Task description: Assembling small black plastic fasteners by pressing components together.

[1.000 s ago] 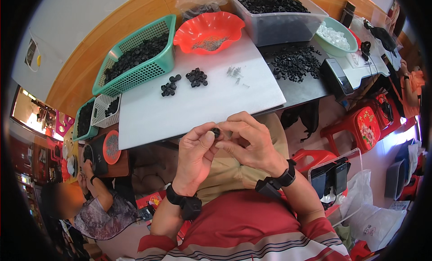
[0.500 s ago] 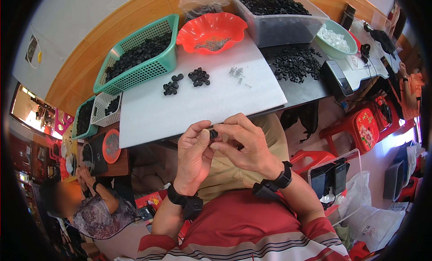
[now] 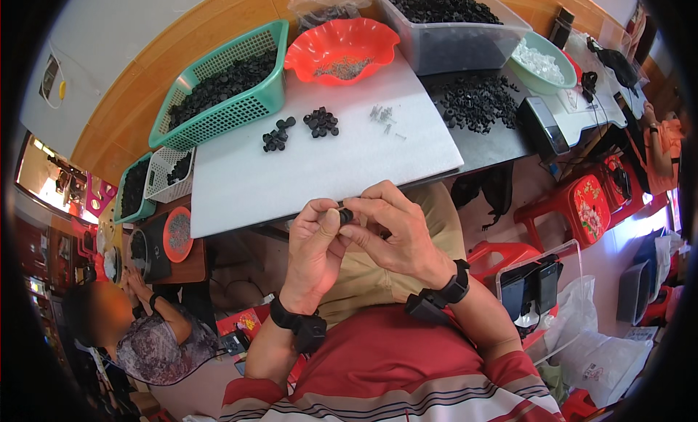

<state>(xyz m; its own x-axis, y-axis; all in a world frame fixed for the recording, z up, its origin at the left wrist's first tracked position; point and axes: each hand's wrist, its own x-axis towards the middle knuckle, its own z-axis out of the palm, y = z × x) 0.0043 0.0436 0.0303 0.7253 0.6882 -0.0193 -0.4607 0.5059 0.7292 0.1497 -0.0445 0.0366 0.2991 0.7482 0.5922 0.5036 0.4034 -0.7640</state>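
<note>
A small round black plastic part (image 3: 345,216) is pinched between my two hands, just off the near edge of the white board (image 3: 313,182). My left hand (image 3: 314,244) grips it between thumb and fingers. On its other side, the thumb and fingertips of my right hand (image 3: 396,229) close on the same part. Beyond my hands, two small piles of black parts, a left pile (image 3: 275,136) and a right pile (image 3: 321,122), lie on the board. To their right are several thin metal screws (image 3: 383,116).
Along the back stand a green basket (image 3: 218,124) of black parts, a red wavy bowl (image 3: 342,33) of screws and a clear bin (image 3: 465,47). Loose black parts (image 3: 480,105) cover the dark table to the right. A co-worker (image 3: 163,342) sits at the left; red stools (image 3: 582,207) stand right.
Both hands stay in nearly the same place, still pinching the black part, which shows slightly more between the fingers. The view has shifted very slightly.
</note>
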